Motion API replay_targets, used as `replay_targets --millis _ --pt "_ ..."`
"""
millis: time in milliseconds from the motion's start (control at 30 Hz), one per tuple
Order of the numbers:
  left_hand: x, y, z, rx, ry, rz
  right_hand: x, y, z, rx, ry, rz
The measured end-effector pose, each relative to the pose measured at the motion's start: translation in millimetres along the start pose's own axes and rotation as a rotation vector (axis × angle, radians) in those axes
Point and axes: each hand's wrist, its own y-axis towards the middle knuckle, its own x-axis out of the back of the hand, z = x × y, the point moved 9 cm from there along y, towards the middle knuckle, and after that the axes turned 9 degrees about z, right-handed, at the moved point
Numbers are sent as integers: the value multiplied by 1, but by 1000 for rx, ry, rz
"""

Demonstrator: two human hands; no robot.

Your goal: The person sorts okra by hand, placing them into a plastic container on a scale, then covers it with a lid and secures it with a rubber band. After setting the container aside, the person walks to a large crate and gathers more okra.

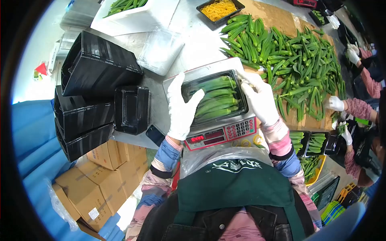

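Observation:
A black plastic tray of okra [217,98] under a clear lid rests on a digital scale [219,141] with a lit red readout. My left hand [181,107], white-gloved, is at the tray's left edge, its thumb over the lid and its fingers stretched apart from the thumb. At the right upper corner of the tray, my gloved right hand [259,96] has its fingers closed on the rim. A stack of clear lids [161,50] stands behind the scale on the left.
Stacked black trays [98,60] stand left, with a phone [155,135] nearby. Loose okra [297,60] covers the board to the right. A tray of yellow bands [219,10] is at the back. Co-workers' gloved hands [335,103] are at far right. Cardboard boxes [96,184] sit below left.

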Motion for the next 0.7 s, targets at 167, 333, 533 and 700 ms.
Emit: replay_targets --millis 167,333,533,700 --pt "5 1 7 61 -8 0 -11 -1 -42 -379 526 204" --pt "7 0 19 68 -10 -46 -13 6 -41 -191 202 253" --pt "7 -3 55 132 -665 -137 -21 9 -47 -209 203 356" --pt "9 -4 62 140 -812 -166 -29 5 -31 -59 -289 135"
